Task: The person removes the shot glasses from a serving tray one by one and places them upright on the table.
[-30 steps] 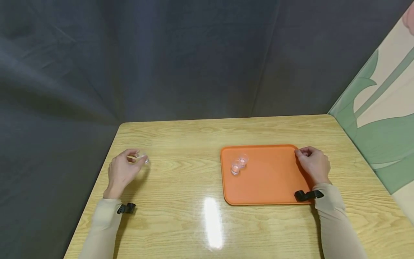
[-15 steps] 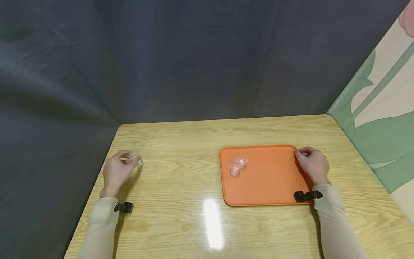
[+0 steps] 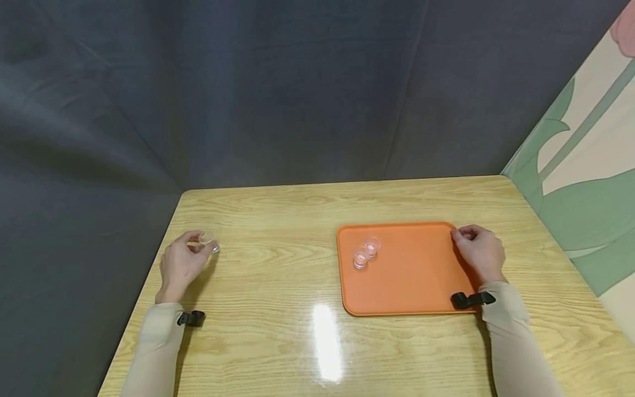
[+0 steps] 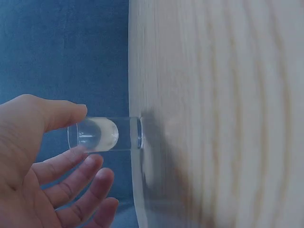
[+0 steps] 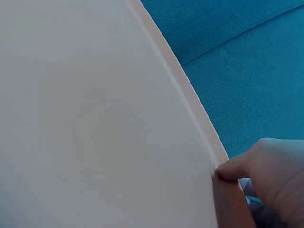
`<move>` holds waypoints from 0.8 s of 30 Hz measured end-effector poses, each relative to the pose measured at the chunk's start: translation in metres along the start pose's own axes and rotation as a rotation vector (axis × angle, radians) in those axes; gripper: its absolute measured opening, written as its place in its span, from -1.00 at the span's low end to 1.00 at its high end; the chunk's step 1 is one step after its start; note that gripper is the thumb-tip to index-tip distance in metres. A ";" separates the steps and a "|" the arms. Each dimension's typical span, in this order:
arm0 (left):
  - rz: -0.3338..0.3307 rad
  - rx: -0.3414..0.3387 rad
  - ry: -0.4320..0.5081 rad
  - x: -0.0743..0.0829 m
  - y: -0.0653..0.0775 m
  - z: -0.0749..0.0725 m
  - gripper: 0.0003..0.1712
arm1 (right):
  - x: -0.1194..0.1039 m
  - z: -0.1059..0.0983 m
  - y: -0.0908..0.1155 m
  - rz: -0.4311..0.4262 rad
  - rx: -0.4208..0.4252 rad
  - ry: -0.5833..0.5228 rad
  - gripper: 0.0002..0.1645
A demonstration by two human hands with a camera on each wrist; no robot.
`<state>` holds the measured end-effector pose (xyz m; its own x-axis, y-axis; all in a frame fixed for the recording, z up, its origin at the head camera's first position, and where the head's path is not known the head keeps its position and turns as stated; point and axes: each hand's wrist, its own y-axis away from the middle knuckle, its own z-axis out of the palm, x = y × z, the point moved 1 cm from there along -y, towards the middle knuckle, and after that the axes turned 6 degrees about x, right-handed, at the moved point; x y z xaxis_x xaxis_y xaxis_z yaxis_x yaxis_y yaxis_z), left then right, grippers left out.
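the head view is bright, with white glare on the counter (image 3: pixel 278 275) and soft shadows beside the arms (image 3: pixel 154 350); the wrist views look bluish, the tray (image 5: pixel 95 118) washed pale.

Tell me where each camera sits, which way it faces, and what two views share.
Head: worn on the head, facing forward and down at the table, orange tray and dark cloth; left hand, right hand and both sleeves show.
Left wrist: on that wrist, facing the clear cup between thumb and fingers; only the left hand shows.
Right wrist: on that wrist, facing the tray's gripped rim; only the right hand shows.
Shared: head and right wrist both show the tray.
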<state>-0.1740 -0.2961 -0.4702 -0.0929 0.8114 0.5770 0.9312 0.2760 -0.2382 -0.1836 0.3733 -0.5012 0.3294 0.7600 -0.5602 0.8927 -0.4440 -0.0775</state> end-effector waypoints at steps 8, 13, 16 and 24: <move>0.034 0.084 0.052 0.020 0.003 -0.003 -0.45 | -0.001 -0.001 0.000 0.004 -0.008 0.001 -0.41; 0.120 0.089 0.061 0.041 0.007 0.004 -0.53 | -0.001 -0.001 0.000 0.009 -0.013 0.000 -0.41; 0.169 0.054 0.064 0.053 0.011 0.011 -0.55 | -0.001 0.000 0.000 0.008 -0.011 0.002 -0.41; 0.267 -0.081 0.118 0.090 0.022 0.038 -0.58 | 0.002 -0.001 -0.001 0.010 -0.009 0.000 -0.40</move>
<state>-0.1754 -0.1971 -0.4535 0.1965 0.7828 0.5904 0.9426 0.0150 -0.3335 -0.1838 0.3755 -0.5018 0.3386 0.7556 -0.5607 0.8920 -0.4475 -0.0644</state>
